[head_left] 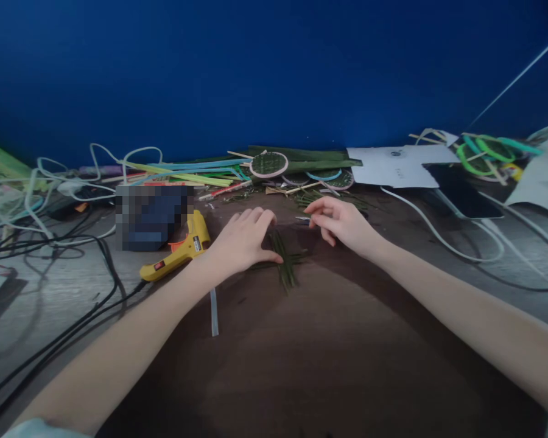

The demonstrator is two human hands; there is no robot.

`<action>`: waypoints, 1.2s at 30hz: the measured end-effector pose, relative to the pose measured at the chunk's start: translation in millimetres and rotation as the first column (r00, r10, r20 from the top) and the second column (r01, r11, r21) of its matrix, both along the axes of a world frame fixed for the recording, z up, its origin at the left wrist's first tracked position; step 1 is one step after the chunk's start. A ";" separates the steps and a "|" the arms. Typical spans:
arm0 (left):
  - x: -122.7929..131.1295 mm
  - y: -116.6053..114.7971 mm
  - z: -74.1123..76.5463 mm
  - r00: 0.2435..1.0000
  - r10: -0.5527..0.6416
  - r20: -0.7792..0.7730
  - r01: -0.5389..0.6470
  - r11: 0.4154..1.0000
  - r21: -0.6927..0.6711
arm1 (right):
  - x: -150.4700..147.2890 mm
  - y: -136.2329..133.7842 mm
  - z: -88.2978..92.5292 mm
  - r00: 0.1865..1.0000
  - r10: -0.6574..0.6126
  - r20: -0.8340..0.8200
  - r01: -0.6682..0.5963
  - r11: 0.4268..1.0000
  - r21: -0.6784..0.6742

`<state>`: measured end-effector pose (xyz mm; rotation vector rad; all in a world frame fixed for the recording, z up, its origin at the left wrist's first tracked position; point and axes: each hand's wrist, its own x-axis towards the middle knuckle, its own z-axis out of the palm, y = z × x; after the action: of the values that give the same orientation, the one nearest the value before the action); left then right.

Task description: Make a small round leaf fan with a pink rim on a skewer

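Observation:
Some woven green leaf strips (284, 264) lie crossed over one another on the dark brown tabletop. Over their left side is my left hand (244, 240), its thumb and curled fingers apart; the thumb tip rests at the strips' edge. To the right, my right hand (335, 222) has its fingers bent around a small pointed metal tool (302, 219). Only the tool's tip shows, so its exact kind is hidden. A yellow hot glue gun (176, 252) lies left of my left hand, partly behind the wrist.
Round woven leaf pieces (268, 164) and coloured strips are heaped along the blue wall. A white paper (395, 165) and a phone (466, 191) lie at the right. Black cables (112, 267) run across the left, and a pale strip (214, 313) lies near my left forearm.

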<state>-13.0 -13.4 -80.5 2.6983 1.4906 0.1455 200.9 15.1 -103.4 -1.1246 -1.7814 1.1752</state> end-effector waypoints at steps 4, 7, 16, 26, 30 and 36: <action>-1.5 3.1 0.0 1.000 0.000 -0.012 0.000 0.999 0.036 | -0.9 -0.4 -0.4 1.000 -0.019 -0.006 0.019 1.000 -0.004; -3.1 3.7 -1.7 0.996 0.067 0.058 -0.063 0.996 -0.070 | 0.1 -0.6 -1.2 1.000 -0.022 -0.011 0.022 1.000 0.005; -1.8 1.9 -6.4 0.997 -0.031 0.066 0.033 0.999 -0.041 | -1.2 -3.8 2.7 1.000 -0.006 -0.010 0.006 1.000 -0.009; 0.6 0.1 -11.1 0.982 0.109 0.152 -0.088 0.986 -0.140 | -2.0 -5.0 1.9 1.000 0.011 -0.022 -0.011 1.000 0.001; 1.8 -0.5 -9.4 0.972 0.154 0.176 -0.118 0.973 -0.198 | -2.4 -4.5 0.5 1.000 0.010 -0.023 -0.010 1.000 -0.009; 3.7 -1.3 -9.6 0.961 0.188 0.203 -0.147 0.969 -0.198 | -3.1 -4.5 0.2 0.999 0.017 -0.029 -0.017 1.000 -0.009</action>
<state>-9.3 -14.6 -90.0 2.3277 1.5788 0.2914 197.8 10.6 -103.2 -1.0947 -1.7686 1.2044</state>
